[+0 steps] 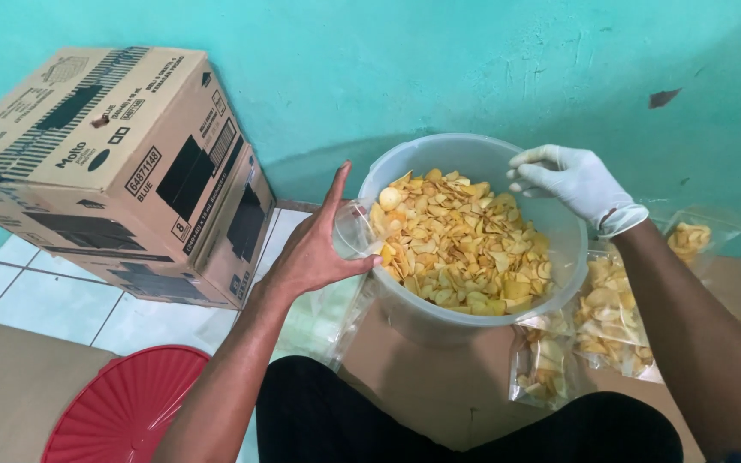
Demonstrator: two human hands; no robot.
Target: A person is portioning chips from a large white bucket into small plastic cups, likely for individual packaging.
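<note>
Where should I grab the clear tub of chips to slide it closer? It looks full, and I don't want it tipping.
Probably take the clear tub by its rolled rim, one grip on each side, coming from above. The wall is smooth and round with no handles showing, so the rim is the only edge to hook. The left hand is already at the left rim with a small clear bag; the gloved right hand is above the far right rim.

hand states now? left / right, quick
Left hand: bare, holding a clear plastic bag at the tub rim.
Right hand: white glove, fingers curled over the chips, nothing visibly held.
</note>
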